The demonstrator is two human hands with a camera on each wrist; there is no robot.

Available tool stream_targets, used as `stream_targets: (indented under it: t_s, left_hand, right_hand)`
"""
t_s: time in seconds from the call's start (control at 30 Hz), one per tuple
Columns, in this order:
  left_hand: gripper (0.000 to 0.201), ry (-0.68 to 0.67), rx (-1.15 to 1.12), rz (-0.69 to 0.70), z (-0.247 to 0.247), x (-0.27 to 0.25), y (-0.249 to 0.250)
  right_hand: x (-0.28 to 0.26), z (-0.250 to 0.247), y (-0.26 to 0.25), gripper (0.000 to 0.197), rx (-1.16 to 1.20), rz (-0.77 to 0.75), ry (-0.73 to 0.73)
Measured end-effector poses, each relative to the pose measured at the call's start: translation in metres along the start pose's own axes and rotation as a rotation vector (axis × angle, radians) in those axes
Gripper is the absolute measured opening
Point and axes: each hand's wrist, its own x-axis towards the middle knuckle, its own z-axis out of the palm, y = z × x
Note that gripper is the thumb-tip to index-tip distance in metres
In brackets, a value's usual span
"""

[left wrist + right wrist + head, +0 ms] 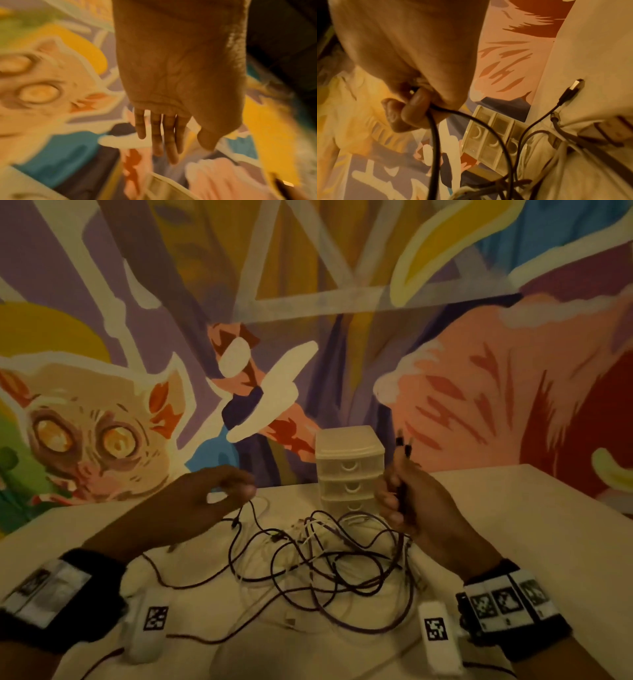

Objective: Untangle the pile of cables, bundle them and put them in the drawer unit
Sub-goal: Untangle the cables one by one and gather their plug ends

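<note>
A tangled pile of dark and white cables [325, 563] lies on the white table [513, 525] in front of me. My right hand [397, 501] is fisted round a dark cable [435, 135], holding it upright, and two plug ends [403, 444] stick up above the fist. My left hand [248, 491] hovers over the pile's far left edge, just above a raised cable loop. In the blurred left wrist view its fingers [169, 135] are straight and hold nothing. The small translucent drawer unit [349, 467] stands behind the pile with all three drawers shut.
A painted mural wall rises directly behind the table. A loose USB plug [575, 85] lies on the table beside the drawer unit [488, 142]. One dark strand trails off toward the near left edge [102, 662].
</note>
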Motion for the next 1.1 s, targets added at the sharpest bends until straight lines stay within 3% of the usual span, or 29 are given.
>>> stream_targets:
  t_s: [0.13, 0.23, 0.33, 0.47, 0.6, 0.67, 0.77, 0.83, 0.93, 1.03, 1.1]
  left_hand:
    - [0.041, 0.118, -0.215, 0.123, 0.034, 0.032, 0.093]
    - [0.053, 0.113, -0.239, 0.187, 0.049, 0.049, 0.132]
    - [0.057, 0.048, -0.178, 0.189, 0.051, 0.063, 0.148]
    - [0.024, -0.022, -0.099, 0.208, 0.043, 0.076, 0.153]
    - [0.03, -0.187, -0.099, 0.263, 0.037, 0.08, 0.157]
    - [0.03, -0.215, -0.156, 0.282, 0.042, 0.079, 0.159]
    - [0.037, -0.19, -0.424, 0.234, 0.051, 0.076, 0.154]
    - [0.055, -0.246, -0.527, 0.137, 0.057, 0.067, 0.15]
    - [0.078, -0.517, -0.447, 0.041, 0.07, 0.042, 0.144]
    - [0.083, -0.692, -0.326, 0.063, 0.079, 0.017, 0.137]
    - [0.075, -0.707, -0.221, 0.107, 0.075, 0.005, 0.134]
  right_hand:
    - [-0.006, 0.009, 0.01, 0.052, -0.263, 0.029, -0.055]
    - [-0.009, 0.015, 0.01, 0.054, -0.32, 0.069, -0.051]
    - [-0.013, 0.015, 0.004, 0.049, -0.338, 0.085, -0.058]
    - [-0.015, 0.014, 0.001, 0.055, -0.387, 0.081, -0.089]
    - [-0.019, 0.01, -0.003, 0.065, -0.363, 0.167, -0.272]
    - [-0.02, 0.006, -0.006, 0.07, -0.244, 0.243, -0.402]
    - [-0.02, 0.0, -0.018, 0.072, 0.19, 0.225, -0.576]
    - [-0.021, -0.01, -0.03, 0.07, 0.426, 0.085, -0.555]
    - [-0.023, -0.024, -0.049, 0.068, 0.591, -0.129, -0.441]
    - [-0.023, -0.035, -0.052, 0.067, 0.67, -0.219, -0.373]
    - [-0.02, -0.042, -0.048, 0.068, 0.706, -0.235, -0.348]
